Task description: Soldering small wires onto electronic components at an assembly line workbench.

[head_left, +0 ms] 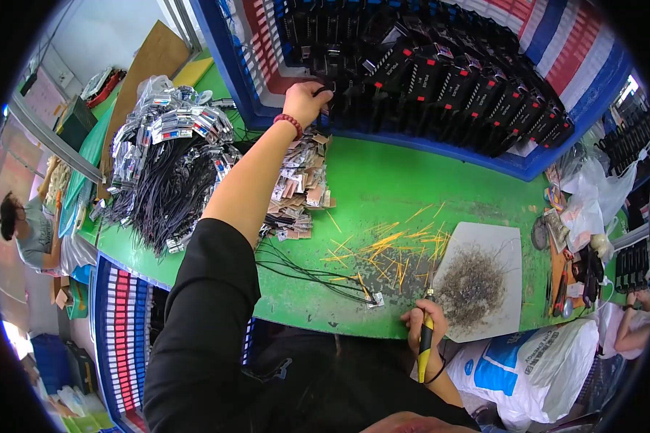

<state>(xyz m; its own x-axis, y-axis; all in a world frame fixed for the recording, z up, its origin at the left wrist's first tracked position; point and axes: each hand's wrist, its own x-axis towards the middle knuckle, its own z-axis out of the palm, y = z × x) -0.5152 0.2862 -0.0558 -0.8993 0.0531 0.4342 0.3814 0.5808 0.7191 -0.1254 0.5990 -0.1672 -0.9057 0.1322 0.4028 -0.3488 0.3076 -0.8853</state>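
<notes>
My left hand [308, 105] reaches over the near left rim of a blue crate [412, 155]. Its fingers are closed around something dark that I cannot make out, beside the upright black boxes [422, 76] with red corners. Low over the table's front edge, my right hand [430, 322] grips a yellow and black soldering iron [426, 339], its tip pointing away from me. Thin black cables [307, 278] lie to its left, ending at a small silvery piece [376, 299]. To the right of the tip is a grey board [495, 249] covered with dark crumbs.
Thin yellow sticks [390, 249] are scattered on the green table [368, 173]. A large heap of black cables with silvery ends [170, 155] covers its left side, next to stacked small brown-backed pieces [303, 177]. Tools [562, 285] and plastic bags [592, 187] lie at right. Other people work nearby.
</notes>
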